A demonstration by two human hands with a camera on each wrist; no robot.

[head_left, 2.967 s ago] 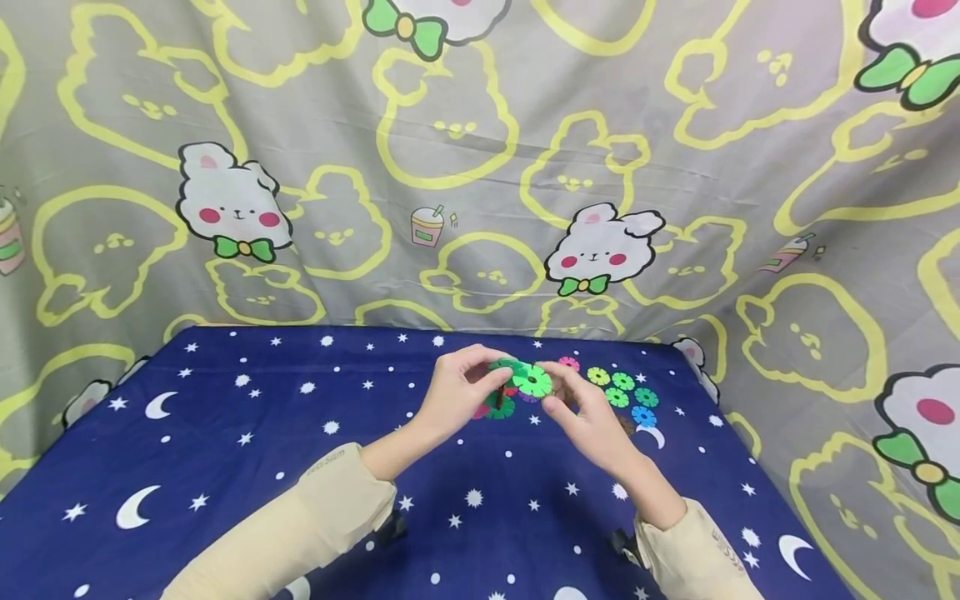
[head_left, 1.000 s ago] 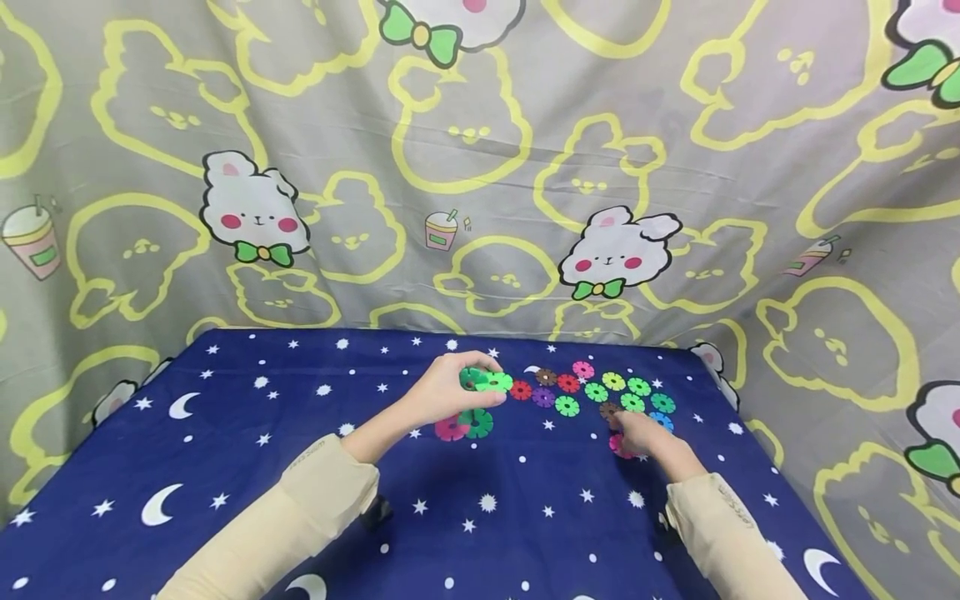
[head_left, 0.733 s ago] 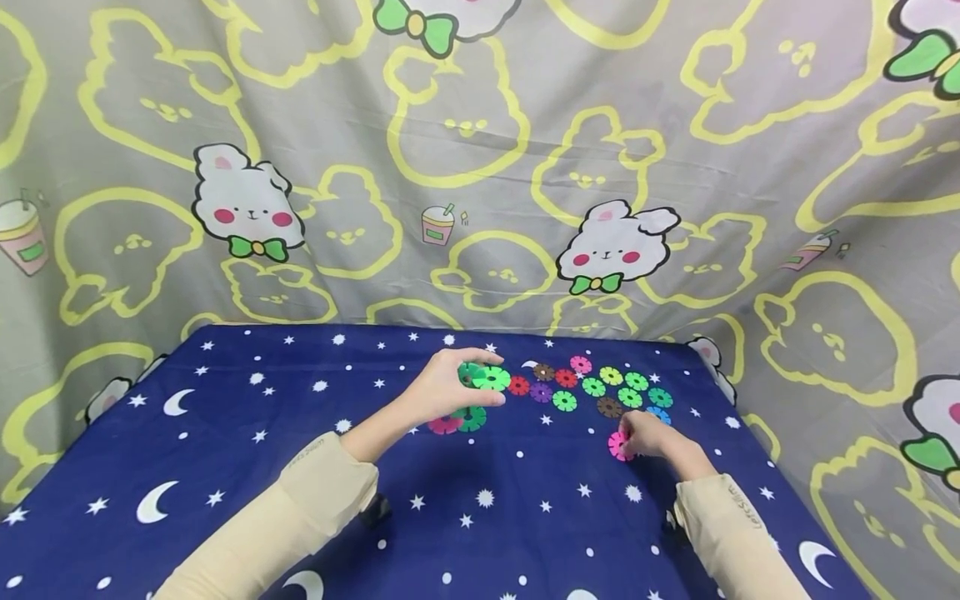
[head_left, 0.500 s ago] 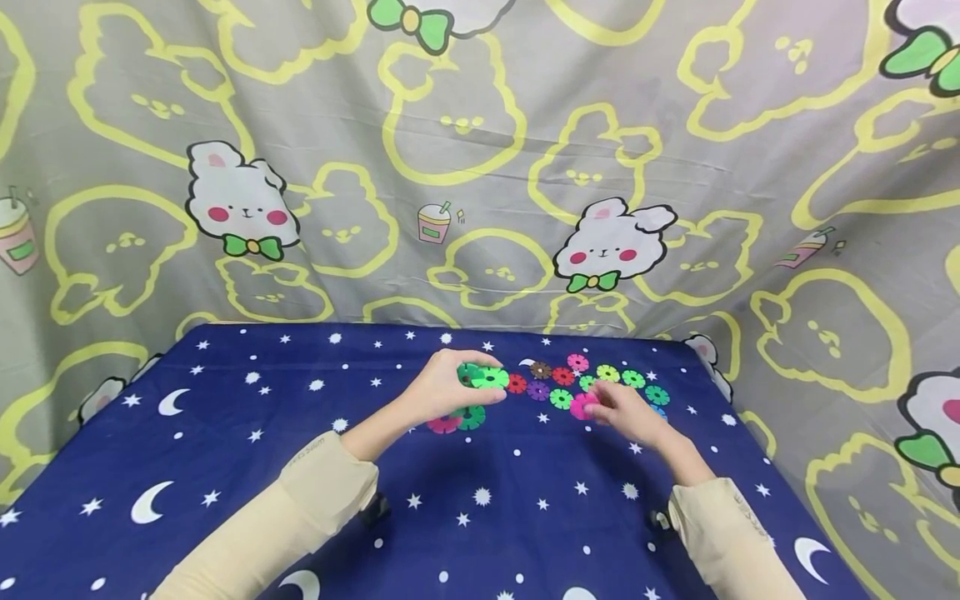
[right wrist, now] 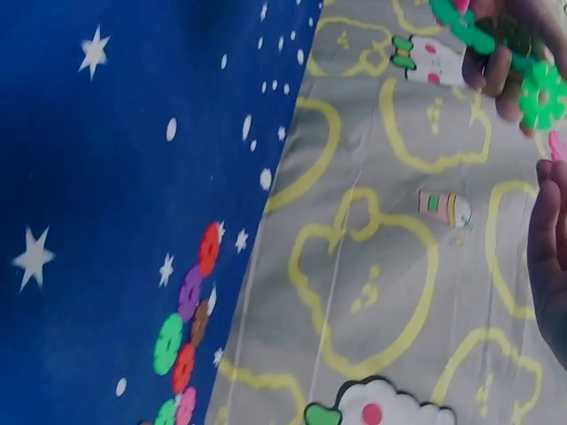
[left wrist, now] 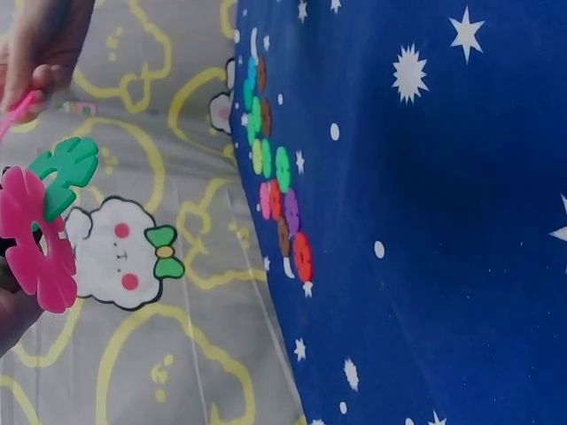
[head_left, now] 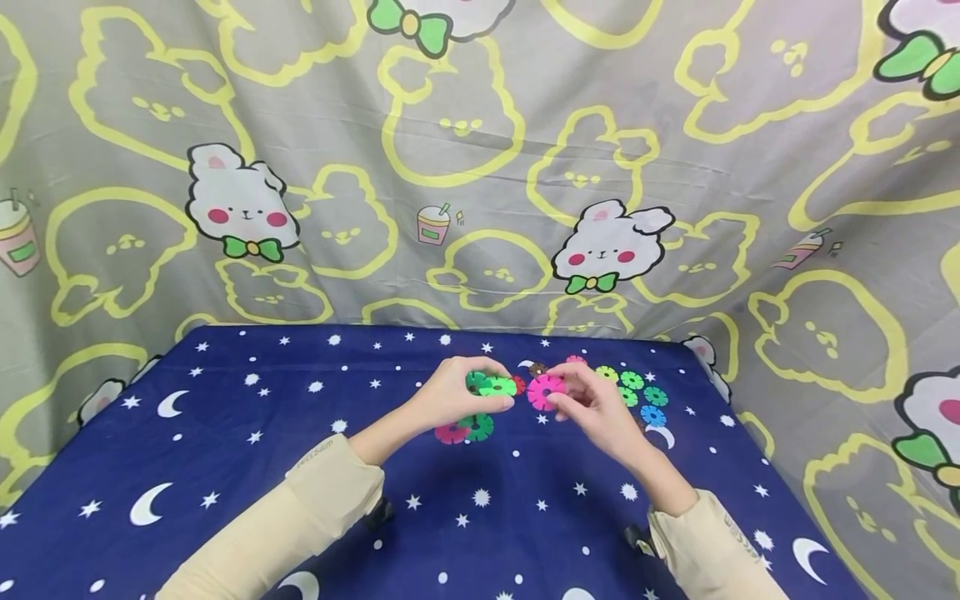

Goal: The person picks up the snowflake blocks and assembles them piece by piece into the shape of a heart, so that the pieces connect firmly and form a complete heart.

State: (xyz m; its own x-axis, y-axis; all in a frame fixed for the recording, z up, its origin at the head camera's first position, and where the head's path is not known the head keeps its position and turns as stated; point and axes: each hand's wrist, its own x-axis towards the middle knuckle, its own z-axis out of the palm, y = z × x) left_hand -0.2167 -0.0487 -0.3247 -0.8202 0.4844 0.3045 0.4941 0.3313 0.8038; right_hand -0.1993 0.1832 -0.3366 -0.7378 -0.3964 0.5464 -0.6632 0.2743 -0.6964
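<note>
My left hand (head_left: 450,393) grips a joined cluster of notched plastic flower discs above the table. A bright green disc (head_left: 498,387) faces the right hand. Lower down hang a dark green disc (head_left: 482,427) and a pink disc (head_left: 452,432), also large in the left wrist view. Between thumb and fingers, my right hand (head_left: 600,410) pinches a loose bright pink disc (head_left: 545,392). It is held upright, slightly apart from the cluster. In the right wrist view the green disc (right wrist: 542,96) shows beyond the right hand (right wrist: 551,252); the fingers partly hide the cluster's middle.
Several loose discs lie on the table behind and right of the right hand, among them a blue disc (head_left: 653,416), a teal disc (head_left: 656,396) and a purple disc (left wrist: 292,211). A starry blue cloth (head_left: 300,483) covers the table. A patterned curtain (head_left: 337,125) hangs behind.
Three seconds ago both hands were at the cluster. The right hand then reached right, picked a pink disc off the table and carried it left beside the cluster. The left hand stayed nearly still.
</note>
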